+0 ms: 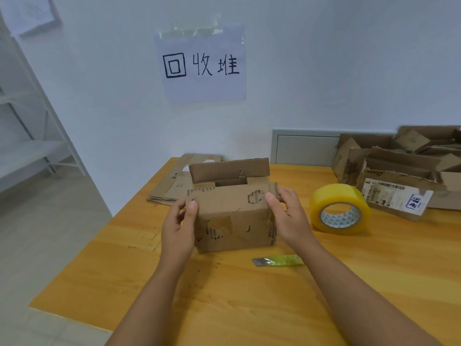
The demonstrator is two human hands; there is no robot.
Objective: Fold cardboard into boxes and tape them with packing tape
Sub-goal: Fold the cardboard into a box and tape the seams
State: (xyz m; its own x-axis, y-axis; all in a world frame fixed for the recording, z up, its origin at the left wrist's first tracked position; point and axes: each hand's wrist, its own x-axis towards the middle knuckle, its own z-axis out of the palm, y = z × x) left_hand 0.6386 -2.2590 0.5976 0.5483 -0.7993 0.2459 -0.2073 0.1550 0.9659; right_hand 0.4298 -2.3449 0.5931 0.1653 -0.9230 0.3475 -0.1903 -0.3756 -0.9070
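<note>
Cardboard box (232,216) held both sides, far fingers hidden, perhaps curled

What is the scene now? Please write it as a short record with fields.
surface: wooden table
box in work: worn cardboard box, upright, far flap up, top open
left hand: grips the box's left end
right hand: grips the box's right end
tape: yellow tape roll, right of the box, untouched
cutter: green utility knife lying in front of the box
flat stock: flattened cardboard behind the box
finished pile: other boxes at far right
</note>
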